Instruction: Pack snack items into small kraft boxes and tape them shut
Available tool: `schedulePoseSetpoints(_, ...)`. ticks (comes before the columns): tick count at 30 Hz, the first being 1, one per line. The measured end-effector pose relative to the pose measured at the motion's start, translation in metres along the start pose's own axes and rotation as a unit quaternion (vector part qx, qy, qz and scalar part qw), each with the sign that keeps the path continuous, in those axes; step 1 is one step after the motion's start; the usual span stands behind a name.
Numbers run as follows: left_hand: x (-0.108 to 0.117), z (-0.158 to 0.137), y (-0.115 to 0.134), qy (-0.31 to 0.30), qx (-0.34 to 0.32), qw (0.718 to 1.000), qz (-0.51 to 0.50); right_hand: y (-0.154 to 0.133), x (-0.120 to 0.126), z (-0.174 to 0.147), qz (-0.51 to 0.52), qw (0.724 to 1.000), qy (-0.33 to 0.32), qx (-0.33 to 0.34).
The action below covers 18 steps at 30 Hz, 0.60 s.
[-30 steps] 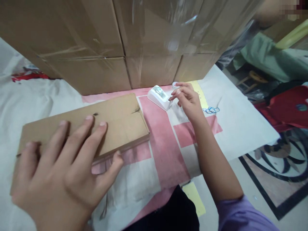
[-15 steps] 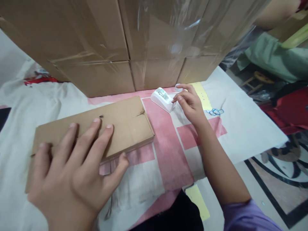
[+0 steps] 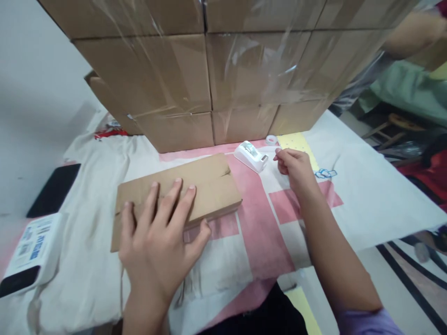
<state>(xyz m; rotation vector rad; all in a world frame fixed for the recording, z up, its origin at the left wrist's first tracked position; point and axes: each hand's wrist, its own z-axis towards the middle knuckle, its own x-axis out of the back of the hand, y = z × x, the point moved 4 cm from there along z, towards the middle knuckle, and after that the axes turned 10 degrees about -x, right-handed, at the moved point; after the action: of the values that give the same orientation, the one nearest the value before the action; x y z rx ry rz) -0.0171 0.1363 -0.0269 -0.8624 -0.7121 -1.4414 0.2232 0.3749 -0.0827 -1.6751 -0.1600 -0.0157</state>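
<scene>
My left hand lies spread and flat on top of a closed, flat cardboard box, its thumb by the near edge. To the right, my right hand is closed in a pinch, fingertips pointing left. Whatever lies between those fingertips is too small to make out. Just left of them stands a white tape dispenser with a tape roll in it, apart from the hand. Behind it a small loose tape roll rests on the cloth.
Stacked cardboard cartons under clear wrap form a wall behind. Yellow paper and blue loops lie at right. A black flat object, a white box and a phone are at left. Another person's arm shows upper right.
My right hand has drawn away from the dispenser's front, and its fingers have closed into a pinch. My left hand stays on the box. The view has shifted, showing more at left.
</scene>
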Motion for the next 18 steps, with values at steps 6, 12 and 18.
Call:
schedulePoseSetpoints(6,0.001,-0.002,0.002,0.008,0.006,1.000,-0.021,0.001,0.011,0.001,-0.004,0.998,-0.017,-0.061)
schedulePoseSetpoints(12,-0.002,-0.004,-0.001,0.003,0.005,1.000,-0.027,0.029,0.022,0.013,-0.235,0.957,-0.068,-0.154)
schedulePoseSetpoints(18,-0.003,-0.004,-0.001,0.015,0.014,0.999,-0.035,0.033,0.019,0.012,-0.237,0.957,-0.068,-0.155)
